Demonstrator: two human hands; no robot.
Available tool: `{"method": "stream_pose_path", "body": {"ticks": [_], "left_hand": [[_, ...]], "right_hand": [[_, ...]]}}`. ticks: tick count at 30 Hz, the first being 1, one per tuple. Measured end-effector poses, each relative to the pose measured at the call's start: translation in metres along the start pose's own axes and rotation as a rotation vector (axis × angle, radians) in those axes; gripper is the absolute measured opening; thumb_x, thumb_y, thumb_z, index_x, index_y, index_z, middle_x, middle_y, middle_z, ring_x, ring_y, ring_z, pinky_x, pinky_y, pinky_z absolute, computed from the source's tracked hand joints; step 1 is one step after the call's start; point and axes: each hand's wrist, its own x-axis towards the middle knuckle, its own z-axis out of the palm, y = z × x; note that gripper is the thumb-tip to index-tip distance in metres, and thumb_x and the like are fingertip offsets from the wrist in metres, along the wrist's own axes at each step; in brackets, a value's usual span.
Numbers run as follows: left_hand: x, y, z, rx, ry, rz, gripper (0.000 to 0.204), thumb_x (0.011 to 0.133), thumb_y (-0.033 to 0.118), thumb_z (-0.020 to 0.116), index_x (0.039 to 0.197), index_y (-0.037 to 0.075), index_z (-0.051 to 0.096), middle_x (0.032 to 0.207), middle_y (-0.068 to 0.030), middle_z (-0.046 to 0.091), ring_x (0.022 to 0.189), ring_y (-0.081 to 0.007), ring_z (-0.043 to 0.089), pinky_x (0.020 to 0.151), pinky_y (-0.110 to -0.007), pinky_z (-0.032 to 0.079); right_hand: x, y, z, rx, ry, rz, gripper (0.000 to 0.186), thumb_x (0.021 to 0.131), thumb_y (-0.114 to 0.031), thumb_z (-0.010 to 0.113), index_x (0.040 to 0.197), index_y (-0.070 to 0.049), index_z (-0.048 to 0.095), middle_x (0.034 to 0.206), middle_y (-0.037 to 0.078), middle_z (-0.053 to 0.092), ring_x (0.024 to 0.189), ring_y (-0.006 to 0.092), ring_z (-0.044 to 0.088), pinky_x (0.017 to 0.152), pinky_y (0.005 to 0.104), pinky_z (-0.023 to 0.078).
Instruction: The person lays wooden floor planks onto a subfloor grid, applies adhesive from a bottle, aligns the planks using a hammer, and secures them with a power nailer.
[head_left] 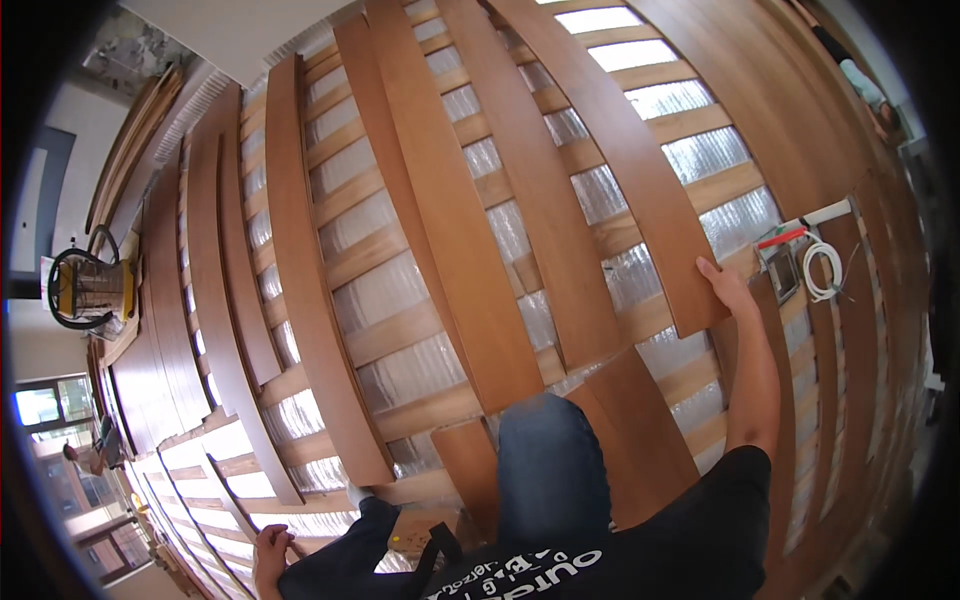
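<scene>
Plank (640, 170) gripped at near right corner by right hand (728, 285), thumb pressed on upper face, fingers closed at edge. Plank laid across pale battens (685, 125), with silver foil (707, 155) exposed between. White cable coil (823, 267) placed to right. Left hand (272, 550) seen low at left, fingers part-curled; whether anything is gripped cannot be told so near blurred rim.

the right arm (757, 385) reaches far on the right, elbow slightly bent; the right hand (728, 287) is clasped, thumb showing, its other fingers largely hidden. the left hand (270, 550) is at the near left, fingers curled. one knee (553, 450) juts forward near the centre.
</scene>
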Motion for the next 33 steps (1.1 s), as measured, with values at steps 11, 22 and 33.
{"method": "stream_pose_path", "body": {"ticks": [11,22,33], "left_hand": [[0.022,-0.026,-0.032,-0.008,-0.022,-0.035,0.03,0.099,0.02,0.059,0.12,0.0,0.064,0.095,-0.0135,0.075,0.084,-0.0226,0.074,0.074,-0.033,0.057],[0.026,-0.035,-0.028,-0.011,-0.092,-0.138,0.031,0.1,0.017,0.055,0.122,-0.004,0.063,0.093,-0.0144,0.075,0.081,-0.0217,0.074,0.07,-0.032,0.056],[0.007,-0.023,-0.039,-0.103,-0.054,-0.008,0.029,0.102,0.017,0.059,0.119,-0.006,0.065,0.091,-0.0119,0.073,0.083,-0.0182,0.07,0.079,-0.032,0.056]], "right_hand": [[-0.05,0.014,0.045,-0.04,0.095,-0.075,0.078,0.089,-0.06,0.07,0.119,0.011,0.066,0.113,0.033,0.069,0.108,0.0466,0.066,0.092,0.0467,0.053],[-0.028,0.05,0.099,-0.402,0.387,0.142,0.052,0.091,-0.039,0.07,0.124,0.0,0.063,0.127,0.028,0.062,0.12,0.0449,0.058,0.099,0.0513,0.048],[-0.119,-0.172,0.23,-0.255,0.125,-0.679,0.032,0.089,-0.019,0.071,0.114,0.0,0.062,0.134,0.022,0.052,0.127,0.041,0.05,0.106,0.0509,0.043]]}}
